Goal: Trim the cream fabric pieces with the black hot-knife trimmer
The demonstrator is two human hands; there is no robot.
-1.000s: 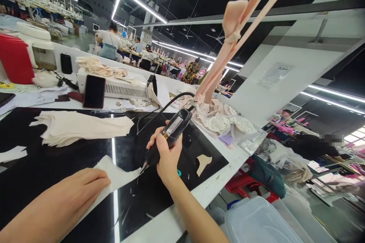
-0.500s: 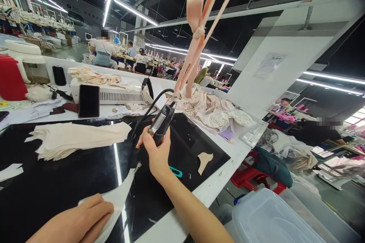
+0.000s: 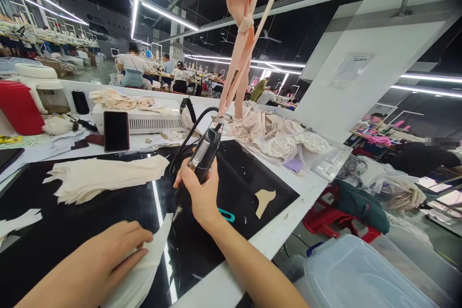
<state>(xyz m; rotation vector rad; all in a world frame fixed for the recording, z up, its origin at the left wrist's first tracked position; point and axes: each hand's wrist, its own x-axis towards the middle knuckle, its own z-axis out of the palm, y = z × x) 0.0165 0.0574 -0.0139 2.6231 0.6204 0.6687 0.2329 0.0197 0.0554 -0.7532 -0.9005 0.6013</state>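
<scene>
My right hand (image 3: 200, 192) is wrapped around a black corded hand tool (image 3: 207, 151) with a narrow metal tip pointing down. Peach elastic straps (image 3: 240, 53) tied in a knot run up from the tool's top end. The tip is close beside the pointed end of a curved cream fabric piece (image 3: 153, 255) on a glossy black board (image 3: 212, 250). Over that fabric lies my left hand (image 3: 119, 250), its bent fingers and thumb closed at the cloth; the fingertips are partly hidden. A layered stack of cream fabric pieces (image 3: 108, 175) lies behind it.
A small beige cut piece (image 3: 264, 202) and a teal oval-handled item (image 3: 226, 215) lie on the right of the board. Lace bra parts (image 3: 277, 137) are heaped behind. A phone (image 3: 116, 131) leans on a white vented box (image 3: 151, 122). Clear plastic bins (image 3: 346, 269) stand lower right.
My left hand has shifted slightly up and right, its fingers lifting and bending over the cloth. The tool stays in my right hand beside the fabric point. The whole view has shifted slightly.
</scene>
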